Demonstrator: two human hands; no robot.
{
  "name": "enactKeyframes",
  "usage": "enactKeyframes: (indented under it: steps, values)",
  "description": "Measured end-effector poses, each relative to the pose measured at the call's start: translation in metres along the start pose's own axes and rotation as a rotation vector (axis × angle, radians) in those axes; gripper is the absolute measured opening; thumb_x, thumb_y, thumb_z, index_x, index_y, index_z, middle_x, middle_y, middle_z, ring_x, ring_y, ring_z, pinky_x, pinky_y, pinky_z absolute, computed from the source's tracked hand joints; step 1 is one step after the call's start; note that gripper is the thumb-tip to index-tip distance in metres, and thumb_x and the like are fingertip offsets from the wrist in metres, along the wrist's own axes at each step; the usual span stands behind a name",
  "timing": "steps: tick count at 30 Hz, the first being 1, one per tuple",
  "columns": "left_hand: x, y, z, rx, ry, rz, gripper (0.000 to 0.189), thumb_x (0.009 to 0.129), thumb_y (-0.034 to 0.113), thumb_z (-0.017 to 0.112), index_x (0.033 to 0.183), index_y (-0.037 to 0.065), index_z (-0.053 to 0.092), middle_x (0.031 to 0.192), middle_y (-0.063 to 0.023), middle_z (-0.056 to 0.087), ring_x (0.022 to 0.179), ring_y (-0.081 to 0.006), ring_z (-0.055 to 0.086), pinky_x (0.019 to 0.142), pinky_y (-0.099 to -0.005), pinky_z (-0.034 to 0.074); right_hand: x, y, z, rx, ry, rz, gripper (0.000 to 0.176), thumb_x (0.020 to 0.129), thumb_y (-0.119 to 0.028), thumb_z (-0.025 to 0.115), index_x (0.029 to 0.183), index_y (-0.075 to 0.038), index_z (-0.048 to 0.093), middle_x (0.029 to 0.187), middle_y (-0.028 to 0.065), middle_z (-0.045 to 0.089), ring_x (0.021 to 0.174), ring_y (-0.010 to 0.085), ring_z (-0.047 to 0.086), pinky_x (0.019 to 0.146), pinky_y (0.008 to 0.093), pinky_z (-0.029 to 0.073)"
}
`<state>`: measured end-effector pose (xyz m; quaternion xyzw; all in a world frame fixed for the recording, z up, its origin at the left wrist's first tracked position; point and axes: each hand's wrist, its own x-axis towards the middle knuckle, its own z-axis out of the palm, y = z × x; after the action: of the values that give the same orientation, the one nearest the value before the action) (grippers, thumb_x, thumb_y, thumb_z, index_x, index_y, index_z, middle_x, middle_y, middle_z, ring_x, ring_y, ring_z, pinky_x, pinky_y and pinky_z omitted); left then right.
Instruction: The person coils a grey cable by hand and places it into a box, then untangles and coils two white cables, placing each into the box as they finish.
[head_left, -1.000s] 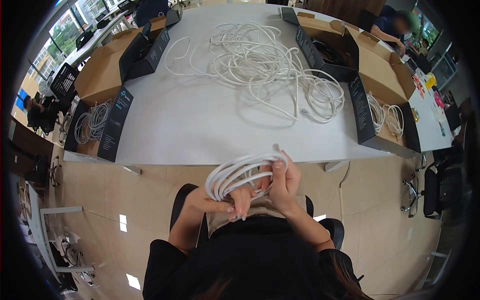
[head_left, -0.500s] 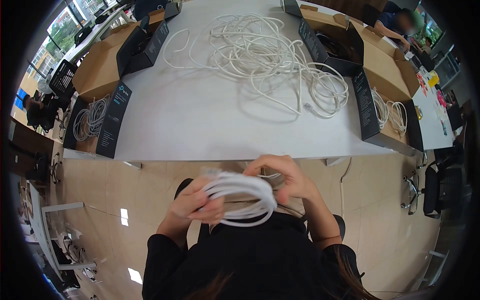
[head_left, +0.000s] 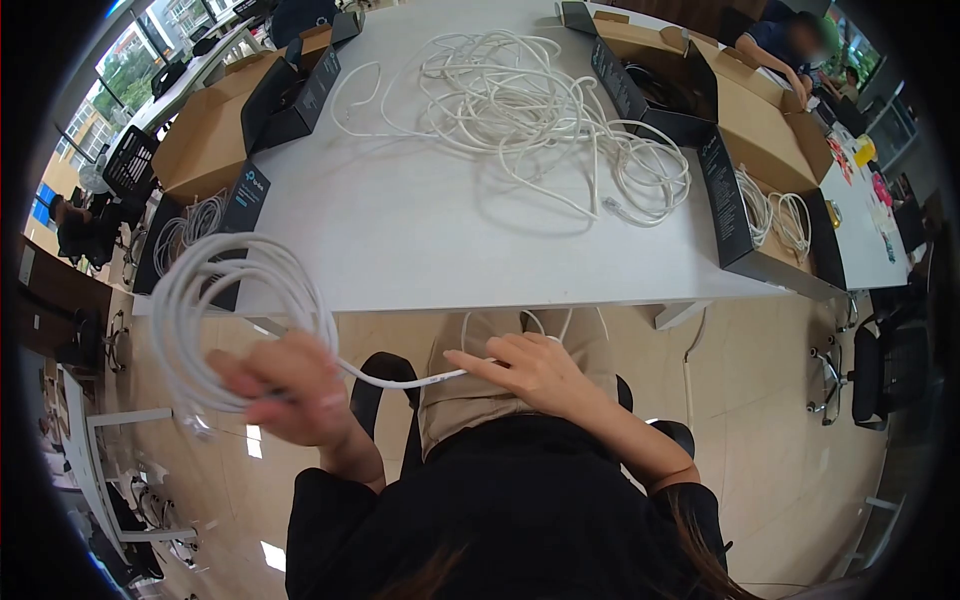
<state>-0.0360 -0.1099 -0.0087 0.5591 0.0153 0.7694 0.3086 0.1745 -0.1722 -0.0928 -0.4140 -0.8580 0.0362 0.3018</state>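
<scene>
My left hand [head_left: 285,385], blurred by motion, is closed around a looped coil of white network cable [head_left: 170,320] at the left, in front of the table's edge. A clear plug [head_left: 198,427] hangs below the coil. From the coil a single strand [head_left: 395,383] runs right to my right hand [head_left: 530,370] above my lap. There the fingers bend over the strand, the index finger stretched along it; my thumb is hidden. More of the cable loops behind that hand. On the table lies a tangled pile of white cable [head_left: 500,110], with a plug [head_left: 613,204] at its near right.
Open black boxes line both table sides. The near left box [head_left: 245,205] holds grey cable [head_left: 195,225]; the near right box [head_left: 735,215] holds white coils [head_left: 792,225]. Dark cable lies in the far right box [head_left: 615,85]. A person [head_left: 775,50] sits at the far right.
My left hand has swung left and up with the coil, which now hangs wider. The strand between my hands is drawn out. My right hand has turned over and moved slightly left.
</scene>
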Motion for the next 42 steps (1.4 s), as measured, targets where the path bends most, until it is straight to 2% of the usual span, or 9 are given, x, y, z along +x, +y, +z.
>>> enactKeyframes:
  steps: [8,12,14,20,26,29,34,38,42]
  values:
    - [-0.016,-0.003,-0.007,0.886,-0.933,-0.789,0.027,0.086,0.024,0.057,0.082,-0.001,0.049,0.059,-0.0113,0.057,0.043,-0.0233,0.054,0.045,-0.0291,0.041,-0.001,0.003,-0.072,-0.344,0.293,-0.244,0.038,0.062,-0.015,0.060,0.100,-0.016,0.064,0.064,-0.0034,0.038,0.052,0.0095,0.038,0.045,0.0206,0.030]
    - [-0.025,-0.014,-0.010,-0.124,-1.170,-1.054,0.028,0.089,0.027,0.053,0.094,0.000,0.051,0.057,-0.0061,0.052,0.039,-0.0144,0.046,0.042,-0.0267,0.039,0.011,0.014,-0.074,-0.228,0.460,-0.253,0.036,0.058,-0.015,0.065,0.093,-0.015,0.067,0.060,-0.0034,0.040,0.047,0.0093,0.038,0.040,0.0232,0.029]
    - [-0.039,-0.012,-0.012,-0.704,-0.957,-1.299,0.038,0.089,0.036,0.052,0.101,0.000,0.049,0.053,-0.0037,0.049,0.035,-0.0130,0.042,0.038,-0.0251,0.036,0.013,0.019,-0.070,-0.072,0.461,-0.133,0.025,0.065,-0.016,0.066,0.090,-0.011,0.066,0.061,0.0001,0.044,0.047,0.0133,0.042,0.041,0.0262,0.033]
    - [-0.014,-0.014,0.014,-1.707,-0.151,-0.762,0.041,0.093,0.034,0.046,0.111,0.000,0.031,0.047,0.0019,0.038,0.031,-0.0075,0.032,0.034,-0.0197,0.030,0.011,0.007,-0.019,0.408,0.231,0.403,0.014,0.080,-0.011,0.061,0.094,-0.007,0.061,0.076,0.0070,0.061,0.066,0.0204,0.058,0.064,0.0325,0.048]
    - [0.002,0.002,0.015,-0.304,0.013,-0.511,0.015,0.096,0.020,0.039,0.096,0.006,0.033,0.055,-0.0048,0.050,0.032,-0.0080,0.037,0.037,-0.0202,0.033,-0.020,-0.006,0.000,0.064,-0.147,0.230,0.011,0.082,-0.013,0.055,0.093,-0.011,0.053,0.071,0.0049,0.054,0.078,0.0217,0.058,0.096,0.0426,0.034]
    - [-0.004,-0.011,0.016,0.451,-0.214,-0.329,0.012,0.095,0.014,0.035,0.096,0.002,0.035,0.065,-0.0055,0.052,0.049,-0.0093,0.044,0.050,-0.0211,0.039,-0.025,0.000,-0.019,-0.009,-0.176,0.099,0.027,0.075,-0.010,0.055,0.102,-0.013,0.056,0.074,0.0012,0.051,0.077,0.0177,0.055,0.085,0.0369,0.038]
    - [-0.033,-0.023,0.026,0.520,-0.469,-0.581,0.016,0.090,0.004,0.042,0.076,-0.001,0.049,0.068,-0.0076,0.057,0.061,-0.0166,0.059,0.053,-0.0274,0.045,-0.018,-0.003,-0.045,-0.123,-0.067,-0.150,0.038,0.071,-0.011,0.056,0.109,-0.015,0.056,0.071,-0.0007,0.043,0.069,0.0141,0.047,0.074,0.0298,0.038]
    - [-0.024,-0.016,0.011,0.796,-0.954,-1.031,0.019,0.087,0.016,0.055,0.094,-0.002,0.053,0.075,-0.0095,0.060,0.067,-0.0173,0.062,0.056,-0.0289,0.046,-0.009,0.003,-0.087,-0.201,0.116,-0.227,0.038,0.067,-0.013,0.059,0.106,-0.013,0.060,0.068,-0.0016,0.036,0.064,0.0132,0.041,0.067,0.0275,0.038]
    - [-0.034,-0.031,0.005,-0.016,-1.283,-1.029,0.034,0.081,0.023,0.062,0.101,-0.004,0.053,0.069,-0.0099,0.058,0.055,-0.0158,0.057,0.053,-0.0284,0.045,0.004,0.012,-0.114,-0.190,0.213,-0.255,0.027,0.069,-0.013,0.065,0.095,-0.011,0.065,0.062,-0.0015,0.034,0.056,0.0137,0.039,0.060,0.0261,0.037]
